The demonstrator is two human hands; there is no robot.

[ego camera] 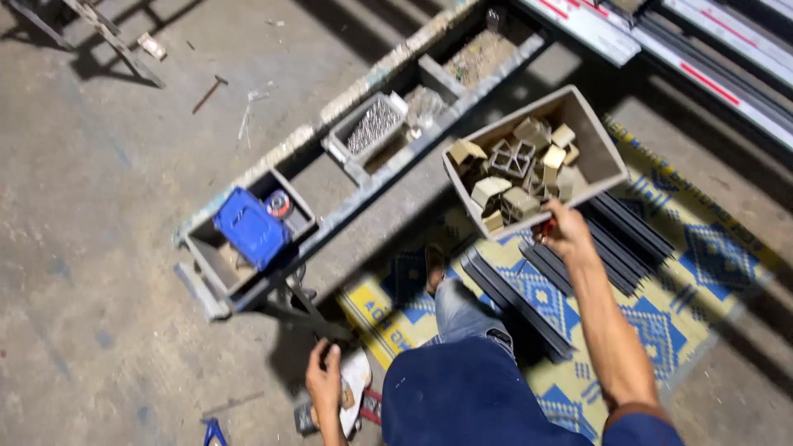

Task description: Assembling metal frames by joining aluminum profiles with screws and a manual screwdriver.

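Note:
My right hand (567, 234) grips the near rim of a grey open box (588, 136) and holds it up in the air, tilted toward me. Inside it lie several small tan and grey metal corner pieces (522, 170). My left hand (324, 378) is low at my side, fingers curled around a small dark object that I cannot make out, just above a white item (357, 380) on the floor. My knee in blue trousers (462, 388) sits between the two hands.
A long compartmented tool tray (347, 169) on a stand runs diagonally, holding a blue case (250, 227), a bin of screws (373, 124) and other hardware. Dark metal strips (615, 239) lie on a yellow and blue patterned mat (661, 322). Concrete floor lies left; aluminium profiles (710, 58) at top right.

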